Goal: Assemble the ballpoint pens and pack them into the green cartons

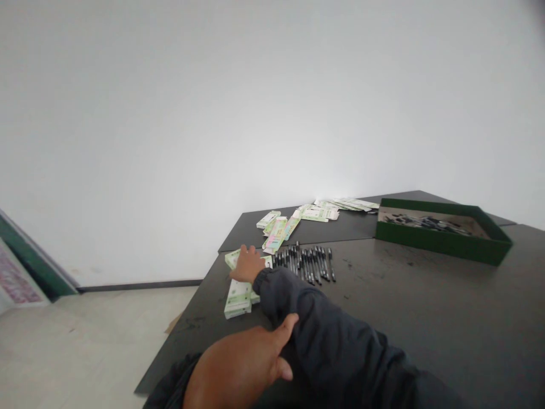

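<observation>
My right hand (247,264) reaches across to the left side of the table, its fingers spread over several small white-and-green cartons (238,298). Whether its palm presses on one of them I cannot tell. Just right of that hand lies a row of black-capped pens (309,264), side by side. In the foreground, below my right sleeve, my left hand (242,363) is held with thumb and finger apart and nothing visible in it. Part of its fingers is hidden from view.
Flattened cartons (276,234) and more white-green cartons (315,213) lie toward the back of the dark table (426,307). At the right stands a green open box (443,244) with many loose pens inside. Behind is a white wall; green-edged panels (34,261) lean at far left.
</observation>
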A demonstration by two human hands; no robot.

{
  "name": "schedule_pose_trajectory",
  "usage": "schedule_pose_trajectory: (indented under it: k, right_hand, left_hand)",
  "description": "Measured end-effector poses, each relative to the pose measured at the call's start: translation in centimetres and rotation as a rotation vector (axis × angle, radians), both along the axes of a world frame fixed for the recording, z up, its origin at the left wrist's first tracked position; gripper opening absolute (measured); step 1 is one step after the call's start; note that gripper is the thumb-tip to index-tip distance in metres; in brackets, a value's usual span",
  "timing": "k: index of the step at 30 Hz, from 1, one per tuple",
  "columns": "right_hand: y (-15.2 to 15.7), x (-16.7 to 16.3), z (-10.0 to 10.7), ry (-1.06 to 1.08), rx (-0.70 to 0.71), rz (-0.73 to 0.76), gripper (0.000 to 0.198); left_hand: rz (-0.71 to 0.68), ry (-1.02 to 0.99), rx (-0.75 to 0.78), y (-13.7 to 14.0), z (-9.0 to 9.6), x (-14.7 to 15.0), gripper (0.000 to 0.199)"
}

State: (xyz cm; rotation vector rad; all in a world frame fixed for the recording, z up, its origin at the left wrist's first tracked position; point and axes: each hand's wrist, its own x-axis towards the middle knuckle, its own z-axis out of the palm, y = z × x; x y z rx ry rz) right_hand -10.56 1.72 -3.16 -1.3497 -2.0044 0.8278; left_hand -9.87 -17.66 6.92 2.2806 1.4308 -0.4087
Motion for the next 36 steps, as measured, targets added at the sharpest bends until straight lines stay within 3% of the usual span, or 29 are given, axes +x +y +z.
schedule_pose_trajectory:
  k: [2, 7, 10, 14, 19, 26, 33, 36]
  right_hand:
    - [0.7, 3.2, 0.4, 0.212, -0.081, 0.015, 0.081]
    - [0.0, 13.4, -0.1, 1.011, -0.458, 0.367, 0.054]
    - [-1.7, 18.2, -1.3, 1.177, -0.566, 0.433, 0.047]
    - [-3.3, 22.3, -3.1, 1.196, -0.498, 0.32, 0.038]
    - [-3.6, 26.1, -4.9, 1.245, -0.363, 0.173, 0.034]
    - [-4.1, 28.8, -5.9, 1.183, -0.292, 0.25, 0.051]
    - [-5.4, 27.2, -5.8, 1.087, -0.231, 0.478, 0.05]
    - [-5.8, 26.6, -6.2, 0.908, -0.152, 0.466, 0.041]
  left_hand:
    - [-0.012, -0.018, 0.032, -0.2, -0.6, -0.7, 0.06]
    - [-0.072, 0.0, 0.109, -0.2, -2.2, -0.8, 0.06]
    - [-0.108, 0.02, 0.082, 0.1, -2.5, 1.0, 0.06]
    - [-0.134, 0.041, 0.078, 1.5, -2.2, 4.2, 0.063]
    - [-0.126, 0.01, 0.15, 6.0, -2.0, 7.2, 0.076]
    - [-0.164, 0.02, 0.174, 11.3, -3.4, 9.2, 0.082]
    - [-0.2, -0.015, 0.107, 12.7, -4.5, 8.4, 0.077]
    - [-0.165, 0.025, 0.119, 12.8, -4.3, 8.2, 0.079]
